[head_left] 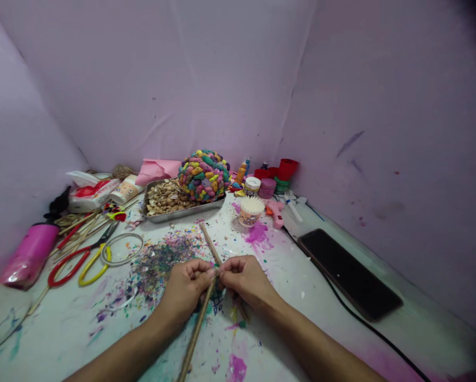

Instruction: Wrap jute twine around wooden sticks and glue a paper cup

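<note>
- The near stick point(198, 331) runs from the bottom centre of the frame to the middle, its long axis leaning slightly right as it rises.
- The far stick point(208, 240) slants the other way, from upper left of the hands to lower right, passing behind the fingers.
- Left hand point(185, 289): thumb and finger pinch the near stick's upper end. Right hand point(248, 281): fingertips drawn together beside it; I cannot tell what they grip.
- Both sticks look light, stiff and matte, probably not slippery, perhaps brittle; mid-length would be the steadiest hold.
</note>
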Demonstrator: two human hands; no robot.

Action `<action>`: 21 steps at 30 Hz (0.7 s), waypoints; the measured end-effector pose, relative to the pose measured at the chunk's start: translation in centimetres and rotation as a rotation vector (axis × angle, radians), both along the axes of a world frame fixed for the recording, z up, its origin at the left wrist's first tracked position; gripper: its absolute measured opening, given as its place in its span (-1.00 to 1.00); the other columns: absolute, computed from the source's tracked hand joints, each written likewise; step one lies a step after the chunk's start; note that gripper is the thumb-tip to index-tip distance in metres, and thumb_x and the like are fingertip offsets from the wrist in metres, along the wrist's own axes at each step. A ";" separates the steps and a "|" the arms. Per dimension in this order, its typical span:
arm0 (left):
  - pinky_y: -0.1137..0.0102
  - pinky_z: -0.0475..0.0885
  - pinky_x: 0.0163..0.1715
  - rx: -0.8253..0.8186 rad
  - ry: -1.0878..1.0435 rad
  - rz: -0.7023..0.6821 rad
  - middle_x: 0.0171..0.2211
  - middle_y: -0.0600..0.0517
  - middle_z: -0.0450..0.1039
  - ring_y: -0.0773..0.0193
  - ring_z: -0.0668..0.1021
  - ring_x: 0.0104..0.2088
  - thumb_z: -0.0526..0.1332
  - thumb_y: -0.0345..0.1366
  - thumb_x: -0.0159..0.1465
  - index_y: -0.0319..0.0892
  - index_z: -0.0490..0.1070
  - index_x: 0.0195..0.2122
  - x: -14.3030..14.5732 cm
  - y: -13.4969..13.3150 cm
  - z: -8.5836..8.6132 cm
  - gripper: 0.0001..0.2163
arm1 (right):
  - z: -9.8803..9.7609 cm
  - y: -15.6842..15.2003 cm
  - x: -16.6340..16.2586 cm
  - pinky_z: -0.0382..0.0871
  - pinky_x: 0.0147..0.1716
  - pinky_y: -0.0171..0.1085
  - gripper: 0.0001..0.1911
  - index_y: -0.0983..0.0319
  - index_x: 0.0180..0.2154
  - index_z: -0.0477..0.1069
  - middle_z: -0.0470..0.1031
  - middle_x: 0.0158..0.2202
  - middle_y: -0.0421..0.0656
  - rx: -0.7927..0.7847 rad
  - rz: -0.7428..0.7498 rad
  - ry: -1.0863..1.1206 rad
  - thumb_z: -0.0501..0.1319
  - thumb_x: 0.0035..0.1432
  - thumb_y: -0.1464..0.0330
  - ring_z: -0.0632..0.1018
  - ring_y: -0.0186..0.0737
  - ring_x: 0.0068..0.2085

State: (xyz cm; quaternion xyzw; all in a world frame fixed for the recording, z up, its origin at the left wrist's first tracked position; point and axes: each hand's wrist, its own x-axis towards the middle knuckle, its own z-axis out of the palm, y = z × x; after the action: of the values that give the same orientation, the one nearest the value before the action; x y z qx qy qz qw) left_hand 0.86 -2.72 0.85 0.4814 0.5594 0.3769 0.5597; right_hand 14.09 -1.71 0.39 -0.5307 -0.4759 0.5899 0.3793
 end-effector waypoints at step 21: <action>0.57 -0.01 -0.79 -0.001 -0.015 0.024 -0.81 0.21 0.15 0.52 0.13 -0.79 0.25 -0.12 -0.10 -0.23 0.31 -0.60 0.0 -0.1 0.3 -0.74 | -0.1 -0.1 0.0 0.07 -0.78 -0.45 -0.92 0.30 -0.65 0.36 0.34 -0.74 -0.26 0.029 0.014 -0.006 0.12 -0.26 0.44 0.22 -0.48 -0.76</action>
State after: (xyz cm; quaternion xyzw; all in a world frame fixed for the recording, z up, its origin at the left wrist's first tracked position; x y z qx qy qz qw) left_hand 0.90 -2.80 1.14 0.4713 0.5611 0.3872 0.5595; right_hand 14.08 -1.81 0.32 -0.5236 -0.4893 0.5841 0.3811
